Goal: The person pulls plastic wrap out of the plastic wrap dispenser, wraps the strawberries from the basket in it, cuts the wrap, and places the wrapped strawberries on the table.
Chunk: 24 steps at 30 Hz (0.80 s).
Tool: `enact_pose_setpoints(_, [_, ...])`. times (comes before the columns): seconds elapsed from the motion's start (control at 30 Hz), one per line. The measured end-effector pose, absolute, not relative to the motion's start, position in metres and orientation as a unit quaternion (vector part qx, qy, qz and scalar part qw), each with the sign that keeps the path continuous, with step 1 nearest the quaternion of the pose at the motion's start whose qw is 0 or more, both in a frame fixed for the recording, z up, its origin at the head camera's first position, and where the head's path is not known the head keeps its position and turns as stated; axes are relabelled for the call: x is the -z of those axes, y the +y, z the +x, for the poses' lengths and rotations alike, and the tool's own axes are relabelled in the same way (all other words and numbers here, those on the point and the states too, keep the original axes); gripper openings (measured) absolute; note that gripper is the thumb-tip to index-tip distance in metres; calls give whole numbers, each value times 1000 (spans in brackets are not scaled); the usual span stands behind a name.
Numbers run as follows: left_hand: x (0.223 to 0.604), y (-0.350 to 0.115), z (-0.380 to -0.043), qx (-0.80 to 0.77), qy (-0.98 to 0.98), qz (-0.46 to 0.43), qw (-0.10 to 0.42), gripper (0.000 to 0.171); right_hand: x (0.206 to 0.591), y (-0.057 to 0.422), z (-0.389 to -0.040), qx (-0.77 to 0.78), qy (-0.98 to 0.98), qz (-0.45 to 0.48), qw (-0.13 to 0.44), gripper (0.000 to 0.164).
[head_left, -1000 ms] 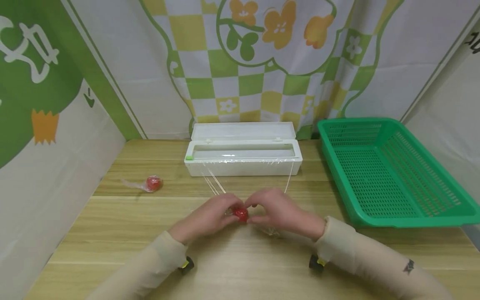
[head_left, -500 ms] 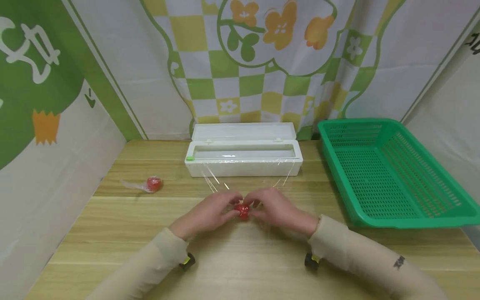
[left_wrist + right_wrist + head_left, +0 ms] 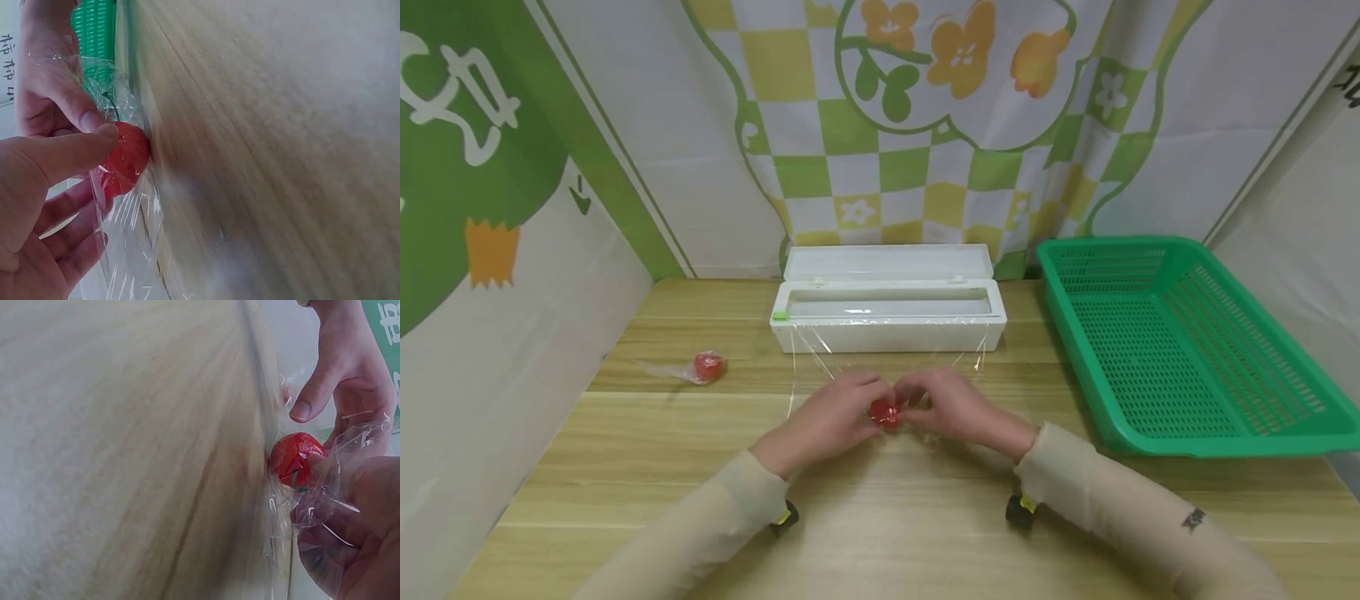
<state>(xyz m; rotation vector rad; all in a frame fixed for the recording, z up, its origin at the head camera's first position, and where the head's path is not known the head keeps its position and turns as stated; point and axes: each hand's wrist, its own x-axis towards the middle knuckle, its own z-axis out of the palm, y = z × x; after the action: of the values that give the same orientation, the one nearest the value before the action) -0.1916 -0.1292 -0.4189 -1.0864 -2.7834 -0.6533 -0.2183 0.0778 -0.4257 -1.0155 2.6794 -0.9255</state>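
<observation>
A small red fruit point(image 3: 884, 413) with a thin green stem sits inside clear plastic wrap point(image 3: 128, 231), close over the table between both hands. My left hand point(image 3: 831, 415) curls around the fruit's left side; in the left wrist view its thumb tip lies on the red skin, its other fingers behind the film. From the right, my right hand point(image 3: 958, 408) pinches bunched wrap at the stem side, the thumb against the fruit point(image 3: 297, 456). The film stretches back to a white wrap dispenser point(image 3: 887, 337) with its lid up. A second red fruit point(image 3: 707, 367), wrapped, lies at the left with a film tail.
A green plastic basket point(image 3: 1078, 379) stands at the right of the wooden table point(image 3: 880, 533). Patterned curtains point(image 3: 902, 175) hang behind the table, and printed fabric point(image 3: 512, 350) closes off the left side.
Both hands and the fruit have shifted slightly away from the body. The left hand has closed in around the fruit. Creases in the stretched wrap have changed; the second fruit stays put.
</observation>
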Motion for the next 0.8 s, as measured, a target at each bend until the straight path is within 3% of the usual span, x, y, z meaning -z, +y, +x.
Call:
enact_pose_setpoints(0.17, [420, -127, -196, 209, -919, -333, 32, 20, 421, 78, -219, 301, 892, -334, 48, 25])
enact_pose_setpoints(0.43, [417, -127, -201, 231, -921, -312, -6, 23, 411, 80, -221, 299, 889, -343, -37, 15])
enact_pose_setpoints(0.8, [420, -133, -211, 231, -917, -324, -6, 22, 405, 73, -213, 293, 837, -441, -141, 16])
